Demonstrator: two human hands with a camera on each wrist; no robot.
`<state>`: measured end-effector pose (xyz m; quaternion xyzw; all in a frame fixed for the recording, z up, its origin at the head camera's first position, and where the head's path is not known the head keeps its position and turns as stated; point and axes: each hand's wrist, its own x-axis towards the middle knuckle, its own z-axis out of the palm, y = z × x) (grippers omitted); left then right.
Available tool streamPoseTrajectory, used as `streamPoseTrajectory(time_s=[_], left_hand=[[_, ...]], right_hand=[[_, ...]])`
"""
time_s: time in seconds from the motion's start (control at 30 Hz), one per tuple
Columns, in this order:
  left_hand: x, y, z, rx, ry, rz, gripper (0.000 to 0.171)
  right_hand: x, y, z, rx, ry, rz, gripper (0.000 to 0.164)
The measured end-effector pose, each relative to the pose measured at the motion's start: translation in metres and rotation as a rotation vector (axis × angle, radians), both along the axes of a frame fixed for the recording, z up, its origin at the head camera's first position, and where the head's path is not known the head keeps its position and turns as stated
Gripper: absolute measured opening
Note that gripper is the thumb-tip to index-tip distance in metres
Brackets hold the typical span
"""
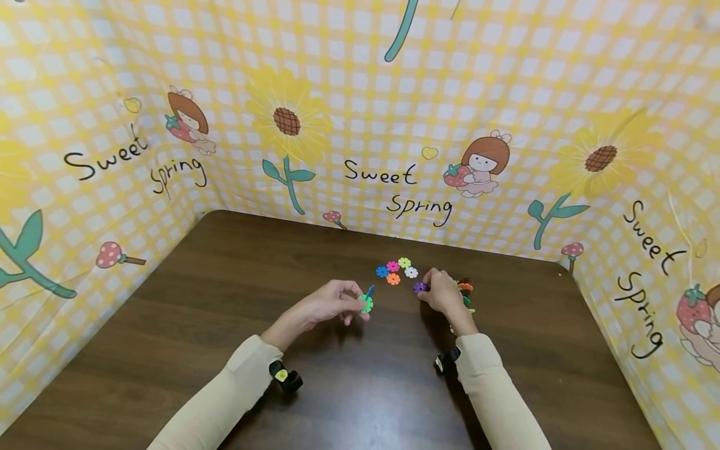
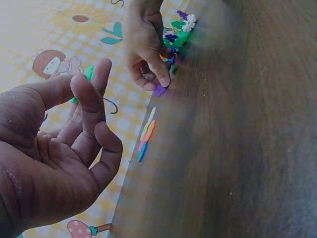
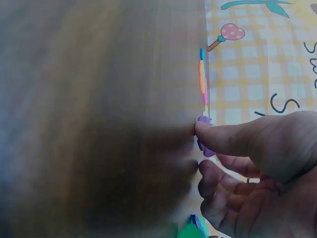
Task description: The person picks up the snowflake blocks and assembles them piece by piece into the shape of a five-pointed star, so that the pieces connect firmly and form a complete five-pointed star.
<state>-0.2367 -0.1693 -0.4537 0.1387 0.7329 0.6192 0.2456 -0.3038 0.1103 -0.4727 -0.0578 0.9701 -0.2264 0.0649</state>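
Note:
In the head view my left hand (image 1: 332, 303) pinches a green notched plastic disc (image 1: 367, 305) between thumb and fingers, with a blue disc (image 1: 370, 290) standing edge-on at its top. The left wrist view shows only a sliver of that green disc (image 2: 89, 73) behind the fingers. My right hand (image 1: 444, 295) pinches a purple notched disc (image 1: 419, 287) low over the table. Seen from the right wrist, the thumb lies across the purple disc (image 3: 208, 150) and covers part of it.
Loose discs lie flat beyond the hands: blue (image 1: 382, 272), pink (image 1: 392, 266), orange (image 1: 393, 279), yellow-green (image 1: 404, 263) and white (image 1: 412, 272). A heap of mixed discs (image 1: 466, 287) sits right of my right hand, partly hidden. Patterned cloth (image 1: 371, 125) walls surround the brown table (image 1: 169, 312).

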Motion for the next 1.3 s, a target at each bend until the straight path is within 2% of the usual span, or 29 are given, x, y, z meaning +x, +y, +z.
streamPoseTrajectory(time_s=[0.17, 0.33, 0.53, 0.73, 1.0, 1.3], left_hand=[[-0.001, 0.003, 0.001, 0.010, -0.007, 0.007, 0.018], [-0.001, 0.006, 0.001, 0.025, -0.005, 0.004, 0.017], [-0.001, 0.007, 0.001, 0.032, -0.005, 0.006, 0.019], [-0.003, 0.008, 0.000, 0.019, -0.010, 0.007, 0.021], [-0.006, 0.011, -0.001, 0.011, -0.029, -0.006, 0.023], [-0.008, 0.014, 0.002, -0.004, -0.015, -0.023, 0.024]], right_hand=[[0.005, 0.002, 0.000, -0.091, 0.018, 0.018, 0.019], [0.013, 0.003, 0.001, -0.224, -0.005, 0.095, 0.014], [0.022, 0.002, 0.007, -0.322, -0.028, 0.155, 0.013], [0.032, 0.001, 0.016, -0.391, 0.009, 0.254, 0.007], [0.045, -0.009, 0.032, -0.485, 0.011, 0.426, 0.007], [0.050, -0.019, 0.041, -0.501, 0.044, 0.504, 0.007]])
